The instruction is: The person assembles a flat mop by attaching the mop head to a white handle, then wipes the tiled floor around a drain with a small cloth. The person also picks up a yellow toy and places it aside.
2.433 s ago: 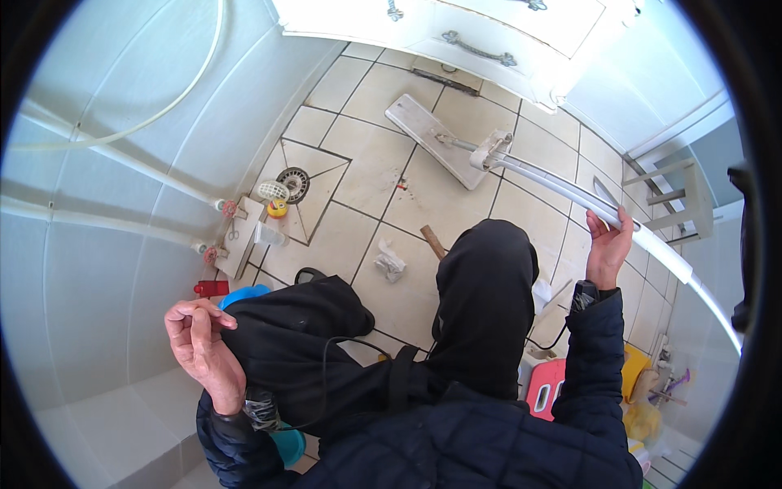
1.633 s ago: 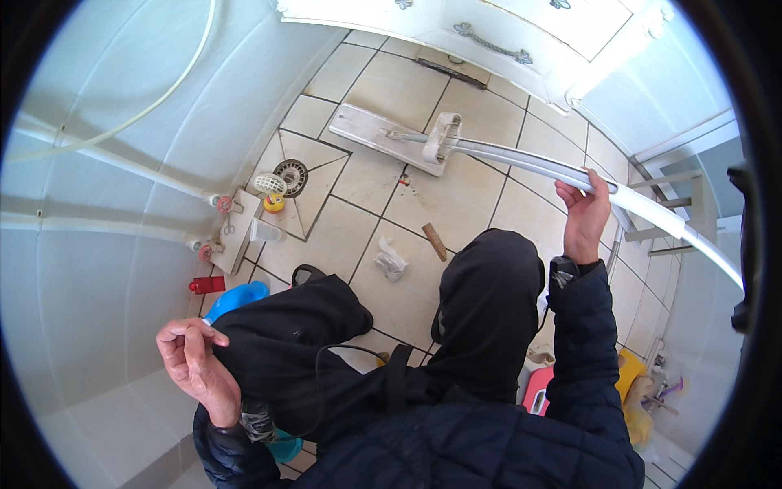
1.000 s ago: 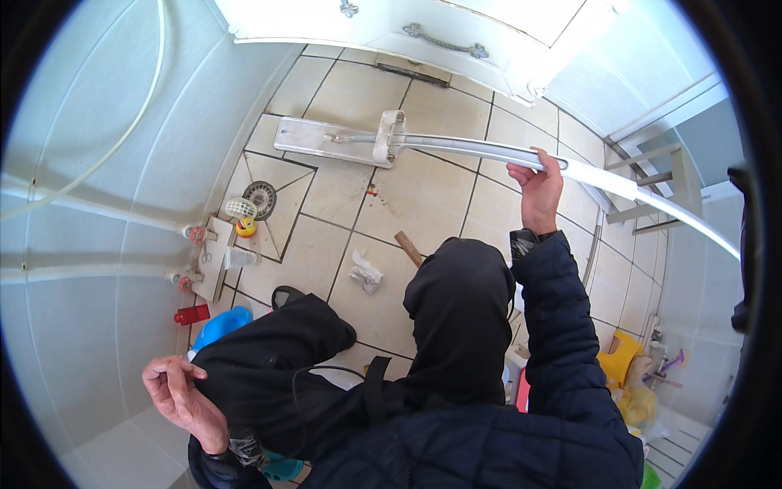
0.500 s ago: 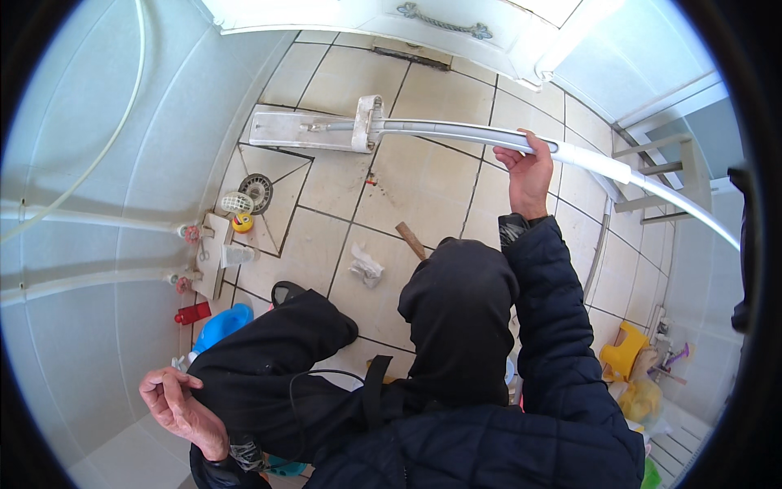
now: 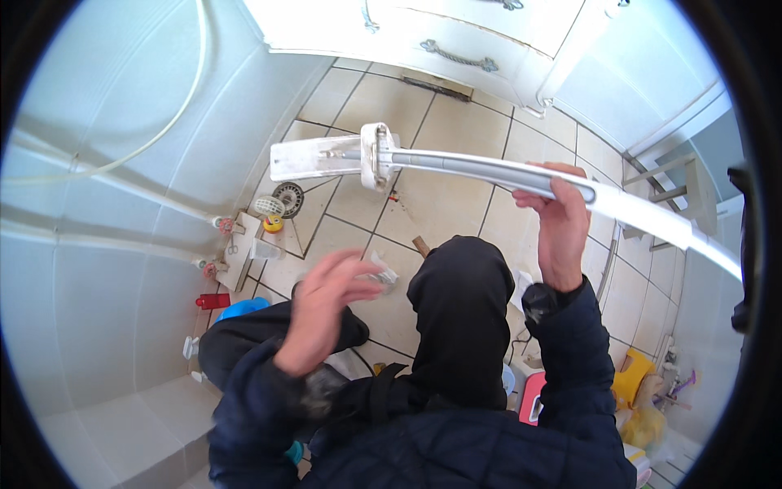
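A long white-and-grey flat mop (image 5: 652, 213) slants across the view, its pole running off toward the right edge. My right hand (image 5: 564, 228) is closed around the grey inset part of the pole, fingers over the far side. At the left end is the mop's flat white rectangular head, with a white loop-shaped collar standing up around the pole beside it. My left hand (image 5: 322, 306) hangs over my left thigh, blurred, its fingers stretched out and holding nothing. Beyond its fingertips lies a crumpled white tissue (image 5: 381, 275) on the tiles.
White drawers (image 5: 456, 33) stand at the far side. Along the left wall are pipes with red valves (image 5: 224, 226), a floor drain (image 5: 288, 200), a yellow toy duck (image 5: 273, 223) and a red bottle (image 5: 213, 301). A yellow stool (image 5: 631, 376) sits at the right.
My left hand has risen from beside my left thigh and swung right and forward, its fingers opening out. My right hand has shifted slightly right with the mop, which looks closer. My view has moved too.
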A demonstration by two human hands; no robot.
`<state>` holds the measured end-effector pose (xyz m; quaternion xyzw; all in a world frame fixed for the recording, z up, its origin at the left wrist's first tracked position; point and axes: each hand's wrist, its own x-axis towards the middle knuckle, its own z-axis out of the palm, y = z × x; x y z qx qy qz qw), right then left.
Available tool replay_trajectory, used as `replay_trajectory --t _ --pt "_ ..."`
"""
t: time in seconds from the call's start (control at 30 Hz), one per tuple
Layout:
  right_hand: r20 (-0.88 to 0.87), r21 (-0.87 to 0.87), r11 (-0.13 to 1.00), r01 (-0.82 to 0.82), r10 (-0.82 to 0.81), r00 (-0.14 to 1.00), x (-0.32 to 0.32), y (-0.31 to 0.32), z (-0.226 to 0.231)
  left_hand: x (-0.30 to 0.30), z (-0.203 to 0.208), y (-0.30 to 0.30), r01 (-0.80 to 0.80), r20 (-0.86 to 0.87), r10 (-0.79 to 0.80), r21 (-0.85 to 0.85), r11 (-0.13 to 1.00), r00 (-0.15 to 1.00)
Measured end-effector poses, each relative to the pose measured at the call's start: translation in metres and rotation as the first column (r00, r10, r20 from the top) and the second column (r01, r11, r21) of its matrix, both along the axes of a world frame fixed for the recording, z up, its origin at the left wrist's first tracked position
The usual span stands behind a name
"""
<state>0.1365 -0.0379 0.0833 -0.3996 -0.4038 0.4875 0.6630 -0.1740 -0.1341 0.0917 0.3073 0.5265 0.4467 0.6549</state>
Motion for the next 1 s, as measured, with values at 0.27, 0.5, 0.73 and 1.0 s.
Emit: replay_trajectory --t 0.27,0.5,0.73,1.0 --pt "0.262 0.292 0.903 -0.314 0.241 0.935 -0.006 -0.08 0.013 0.09 -0.025 0.043 -0.042 0.615 0.036 -0.004 0.999 0.787" --pt "0.309 -0.051 0.953 -0.3 0.301 0.902 -0.012 -0.133 0.009 0.098 -0.065 0.038 -0.191 0.676 0.197 -0.085 0.978 0.71" --pt "0.249 -0.49 0.779 -0.391 0.555 0.794 -0.02 -0.197 0.029 0.097 -0.095 0.043 -0.205 0.697 0.147 -0.001 0.979 0.702" --pt "0.951 0.31 0.936 -0.165 -0.306 0.052 -0.002 -0.205 0.084 0.101 -0.117 0.036 -0.154 0.755 0.108 -0.009 0.988 0.647"
